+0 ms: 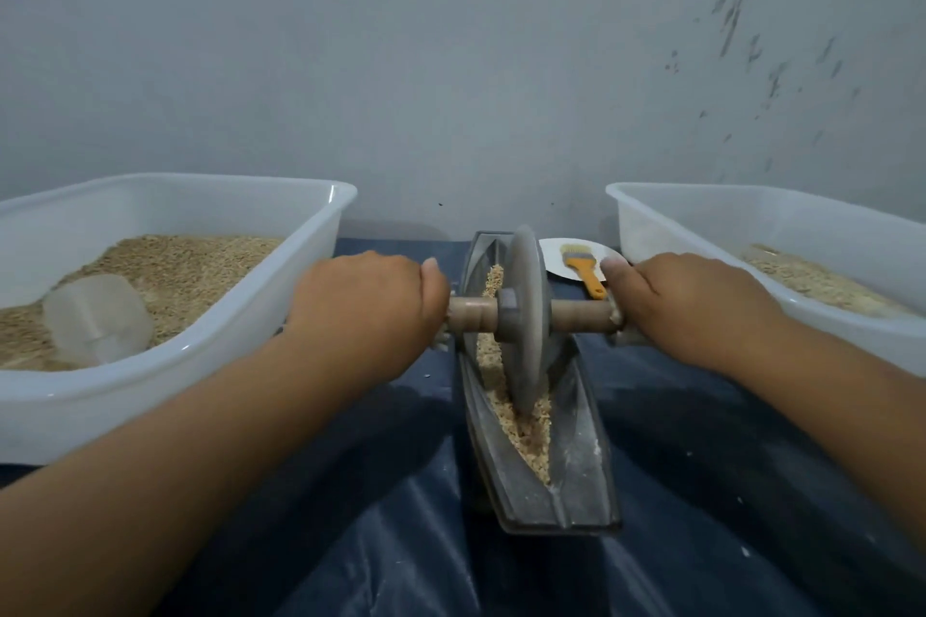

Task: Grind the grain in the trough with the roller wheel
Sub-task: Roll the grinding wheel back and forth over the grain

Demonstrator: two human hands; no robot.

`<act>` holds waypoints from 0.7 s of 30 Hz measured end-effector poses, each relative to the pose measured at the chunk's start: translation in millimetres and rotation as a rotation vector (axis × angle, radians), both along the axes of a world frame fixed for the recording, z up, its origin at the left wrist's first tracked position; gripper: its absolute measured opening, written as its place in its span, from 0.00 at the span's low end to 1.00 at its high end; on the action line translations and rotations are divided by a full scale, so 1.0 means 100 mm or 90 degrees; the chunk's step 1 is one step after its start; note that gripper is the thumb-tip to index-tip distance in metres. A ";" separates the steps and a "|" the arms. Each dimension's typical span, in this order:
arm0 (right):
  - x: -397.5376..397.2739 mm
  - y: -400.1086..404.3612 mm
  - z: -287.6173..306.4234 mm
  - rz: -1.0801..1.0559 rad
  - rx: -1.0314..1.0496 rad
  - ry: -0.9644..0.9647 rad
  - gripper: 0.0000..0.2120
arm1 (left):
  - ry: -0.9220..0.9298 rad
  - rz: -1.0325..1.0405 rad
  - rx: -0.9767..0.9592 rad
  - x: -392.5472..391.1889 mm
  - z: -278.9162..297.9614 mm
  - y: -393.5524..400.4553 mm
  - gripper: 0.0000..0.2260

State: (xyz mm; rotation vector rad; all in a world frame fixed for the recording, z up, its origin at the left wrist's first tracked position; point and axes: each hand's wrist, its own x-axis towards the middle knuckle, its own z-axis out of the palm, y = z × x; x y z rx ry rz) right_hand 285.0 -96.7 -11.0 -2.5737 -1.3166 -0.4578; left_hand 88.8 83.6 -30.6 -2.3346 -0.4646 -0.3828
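Grain (521, 426) lies along the trough (576, 461), crosswise to the roller wheel (523, 316) axle; left hand (371, 301) and right hand (691, 301) grip its ends.

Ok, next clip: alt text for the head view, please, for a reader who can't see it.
A person's left hand and right hand grip the wooden axle of a stone roller wheel standing upright in a narrow trough of grain. White tubs of grain flank it, left tub and right tub; behind lies an orange brush on a plate.
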 end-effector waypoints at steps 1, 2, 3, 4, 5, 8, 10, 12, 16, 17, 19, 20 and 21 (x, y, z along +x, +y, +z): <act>-0.06 -0.07 0.05 0.002 -0.024 0.043 0.29 | 0.008 -0.011 -0.004 -0.07 0.02 -0.06 0.26; -0.12 -0.14 0.10 0.003 -0.046 0.089 0.30 | 0.003 -0.021 -0.015 -0.15 0.06 -0.13 0.26; -0.17 -0.21 0.16 0.004 -0.063 0.128 0.30 | -0.002 -0.030 -0.021 -0.23 0.09 -0.19 0.26; -0.23 -0.27 0.22 0.006 -0.078 0.156 0.30 | -0.003 -0.035 -0.023 -0.30 0.11 -0.25 0.26; -0.27 -0.32 0.27 0.009 -0.091 0.173 0.31 | -0.013 -0.049 -0.024 -0.36 0.12 -0.29 0.26; -0.36 -0.38 0.33 0.001 -0.105 0.156 0.31 | -0.093 -0.135 -0.046 -0.45 0.14 -0.34 0.26; -0.34 -0.32 0.28 -0.022 -0.085 0.086 0.33 | -0.108 -0.141 -0.070 -0.41 0.11 -0.31 0.22; -0.27 -0.20 0.20 -0.037 -0.056 0.020 0.32 | -0.058 -0.081 -0.045 -0.30 0.03 -0.24 0.21; 0.01 0.10 0.06 -0.023 -0.020 0.025 0.26 | -0.054 0.003 -0.045 0.05 -0.01 0.01 0.15; 0.09 0.20 0.03 -0.025 -0.009 0.030 0.25 | -0.090 0.027 -0.073 0.13 0.01 0.07 0.13; 0.24 0.38 -0.02 -0.037 0.031 0.018 0.26 | -0.105 0.034 -0.032 0.30 0.02 0.18 0.15; 0.29 0.46 -0.03 -0.040 0.052 -0.001 0.27 | -0.088 0.032 0.015 0.37 0.01 0.24 0.18; 0.35 0.52 -0.05 -0.035 0.077 -0.034 0.27 | -0.091 0.037 0.031 0.44 0.02 0.31 0.19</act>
